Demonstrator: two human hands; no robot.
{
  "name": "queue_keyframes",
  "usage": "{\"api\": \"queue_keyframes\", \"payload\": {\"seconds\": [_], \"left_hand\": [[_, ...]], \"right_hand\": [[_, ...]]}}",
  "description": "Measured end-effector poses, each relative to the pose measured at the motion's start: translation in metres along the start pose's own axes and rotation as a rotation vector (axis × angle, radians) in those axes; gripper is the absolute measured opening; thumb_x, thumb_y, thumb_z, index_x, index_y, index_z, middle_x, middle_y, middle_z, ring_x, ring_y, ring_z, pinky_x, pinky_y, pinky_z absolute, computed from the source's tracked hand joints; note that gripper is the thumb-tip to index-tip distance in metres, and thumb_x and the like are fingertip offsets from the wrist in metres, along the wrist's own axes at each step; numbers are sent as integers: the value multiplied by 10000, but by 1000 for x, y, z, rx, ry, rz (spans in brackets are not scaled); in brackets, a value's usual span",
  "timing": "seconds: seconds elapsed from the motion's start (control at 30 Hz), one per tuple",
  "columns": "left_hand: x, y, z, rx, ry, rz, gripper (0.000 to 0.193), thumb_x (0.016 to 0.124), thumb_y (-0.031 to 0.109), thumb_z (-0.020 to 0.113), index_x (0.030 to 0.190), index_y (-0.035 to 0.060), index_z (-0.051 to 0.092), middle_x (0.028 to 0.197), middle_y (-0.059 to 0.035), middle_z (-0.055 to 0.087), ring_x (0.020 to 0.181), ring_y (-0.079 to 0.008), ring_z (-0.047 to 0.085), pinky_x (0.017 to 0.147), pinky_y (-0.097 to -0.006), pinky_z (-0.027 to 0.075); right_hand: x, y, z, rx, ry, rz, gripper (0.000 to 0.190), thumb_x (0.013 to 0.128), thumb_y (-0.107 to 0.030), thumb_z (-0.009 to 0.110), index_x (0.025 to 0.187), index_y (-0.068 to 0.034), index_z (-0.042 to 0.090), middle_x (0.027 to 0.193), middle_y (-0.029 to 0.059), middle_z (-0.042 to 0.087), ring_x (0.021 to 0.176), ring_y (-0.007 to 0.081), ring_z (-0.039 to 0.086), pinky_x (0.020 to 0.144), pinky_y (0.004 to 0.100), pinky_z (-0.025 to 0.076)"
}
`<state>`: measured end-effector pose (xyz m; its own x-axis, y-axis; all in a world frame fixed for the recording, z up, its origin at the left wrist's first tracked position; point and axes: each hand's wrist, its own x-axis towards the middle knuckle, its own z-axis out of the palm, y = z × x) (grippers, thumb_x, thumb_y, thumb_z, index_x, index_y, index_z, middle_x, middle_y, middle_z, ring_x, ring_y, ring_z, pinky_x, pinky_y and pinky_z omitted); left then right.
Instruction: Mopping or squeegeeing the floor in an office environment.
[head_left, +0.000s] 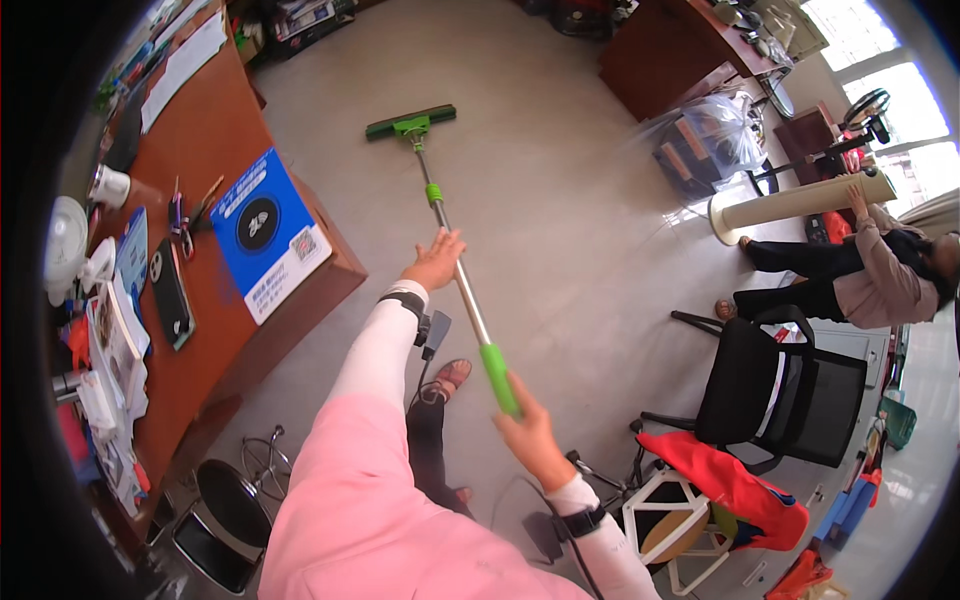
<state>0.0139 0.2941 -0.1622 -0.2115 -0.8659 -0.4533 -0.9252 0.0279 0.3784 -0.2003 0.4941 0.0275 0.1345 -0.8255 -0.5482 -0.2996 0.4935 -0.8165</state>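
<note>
A sponge mop with a green head (411, 124) and a metal pole (471, 300) stretches out before me, its head down on the grey floor. My right hand (529, 427) is closed round the green grip (500, 379) at the pole's near end. Farther up, my left hand (437, 259) rests against the metal part of the pole, its fingers spread and partly hiding it; whether they grip it cannot be seen. Both wrists wear black bands with a cable.
A wooden desk (217, 322) with a phone (172, 292) and a blue printed sign (266, 232) stands at left. At right are a black office chair (739, 382), a bagged box (697, 150), and a person (862, 262) holding a cream tower-shaped appliance (802, 204).
</note>
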Motion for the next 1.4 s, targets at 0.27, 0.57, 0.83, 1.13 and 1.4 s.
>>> {"api": "queue_keyframes", "payload": {"seconds": [0.27, 0.57, 0.83, 1.13, 1.4], "left_hand": [[-142, 86, 135, 254, -99, 607, 395, 796, 288, 549, 1134, 114, 443, 1256, -116, 383, 1256, -336, 250, 862, -668, 301], [-422, 290, 278, 34, -575, 1190, 347, 795, 341, 561, 1030, 121, 431, 1014, -90, 489, 1006, -291, 484, 731, -758, 271], [-519, 398, 297, -221, -815, 1315, 278, 738, 320, 635, 874, 102, 527, 817, -47, 578, 840, -257, 572, 774, -599, 319], [-393, 292, 252, -294, -296, 1041, 117, 659, 208, 667, 721, 124, 615, 651, -65, 599, 687, -277, 608, 793, -552, 296], [-210, 93, 135, 231, -294, 648, 89, 656, 117, 649, 730, 117, 599, 719, -82, 607, 762, -281, 600, 715, -558, 375]], "right_hand": [[-268, 100, -42, -59, 95, 192, 607, 722, -20, 623, 1283, -25, 394, 1236, 143, 491, 1149, 164, 439, 943, 262, 330], [-680, 161, -83, -118, 321, 941, 467, 723, -46, 629, 1169, 10, 500, 804, 58, 579, 645, 118, 506, 556, 240, 430], [-774, 76, -106, -382, 592, 893, 364, 707, -61, 646, 1062, -16, 586, 782, 104, 614, 671, 165, 533, 629, 324, 447], [-617, 115, -109, -402, 403, 579, 478, 616, -61, 661, 1074, 37, 566, 928, 95, 630, 881, 140, 564, 801, 278, 429], [-352, 74, -30, -445, 247, 268, 467, 654, -90, 595, 1118, -96, 540, 719, 230, 544, 670, 386, 549, 596, 337, 453]]}}
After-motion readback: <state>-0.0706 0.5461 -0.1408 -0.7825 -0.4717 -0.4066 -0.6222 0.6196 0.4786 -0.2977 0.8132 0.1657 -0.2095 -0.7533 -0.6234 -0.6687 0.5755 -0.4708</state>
